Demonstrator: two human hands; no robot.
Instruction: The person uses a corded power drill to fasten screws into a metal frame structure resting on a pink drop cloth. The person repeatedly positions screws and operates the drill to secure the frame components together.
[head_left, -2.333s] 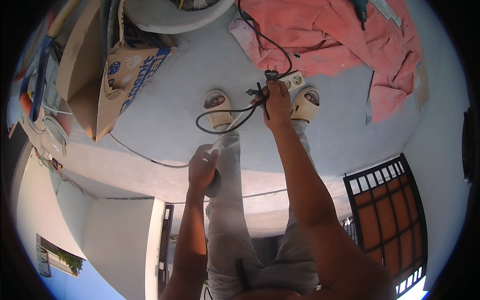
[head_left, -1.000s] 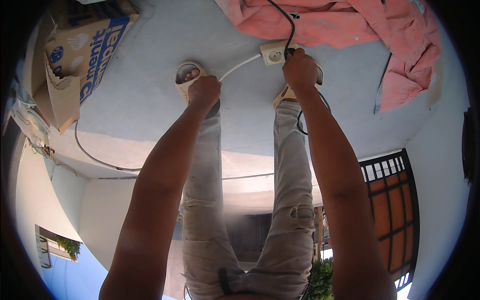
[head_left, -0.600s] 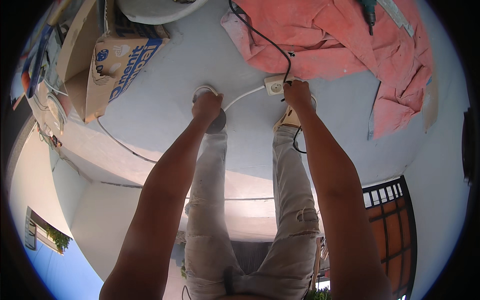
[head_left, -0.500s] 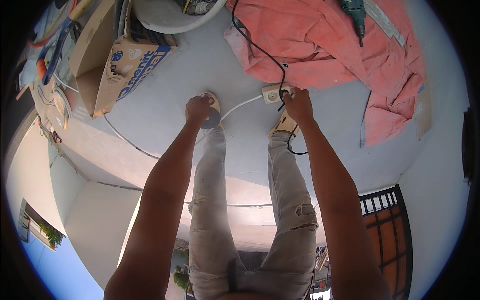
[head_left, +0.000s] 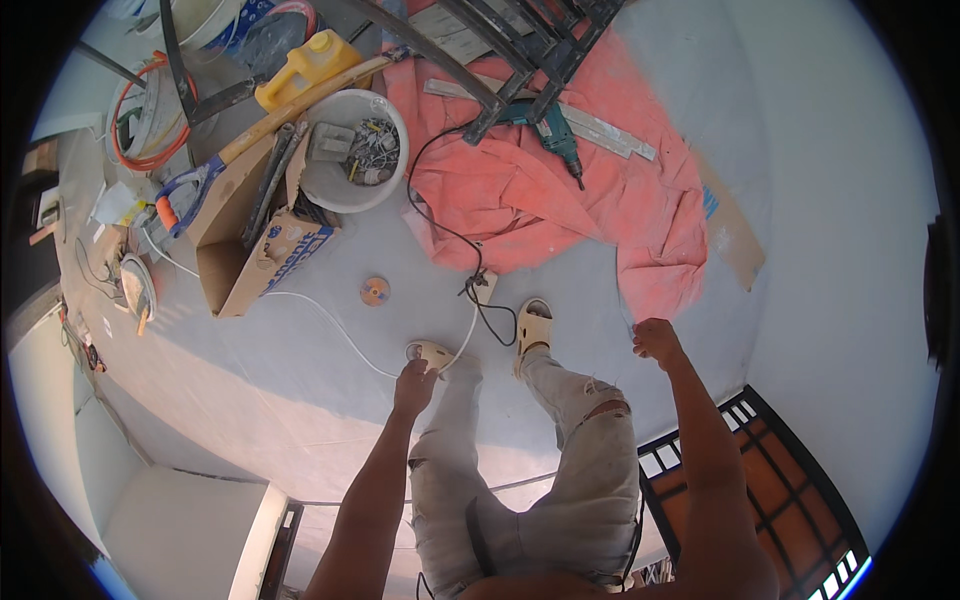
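My left hand (head_left: 414, 387) hangs over my left sandal (head_left: 432, 353) with its fingers loosely bent and a little apart; nothing shows in it. Out to the right, my right hand (head_left: 657, 343) is curled closed just below the near corner of the red cloth (head_left: 660, 285), and I see nothing in it. On the floor ahead of my left foot lies a small round disc (head_left: 375, 291) with an orange middle. A white socket block (head_left: 487, 287) sits ahead of my feet, with a black cord (head_left: 452, 232) looped and bunched at it.
A green power drill (head_left: 555, 140) and metal strips (head_left: 610, 133) lie on the cloth. Beyond stands a black metal frame (head_left: 480, 95). To the left are a white bucket (head_left: 395, 160) of hardware, an open cardboard box (head_left: 228, 262), a yellow jug (head_left: 318, 68) and a white cable (head_left: 345, 335).
My left hand has let go of the disc, now on the floor. My right hand has left the cord and socket block and moved right. The view now takes in more floor ahead.
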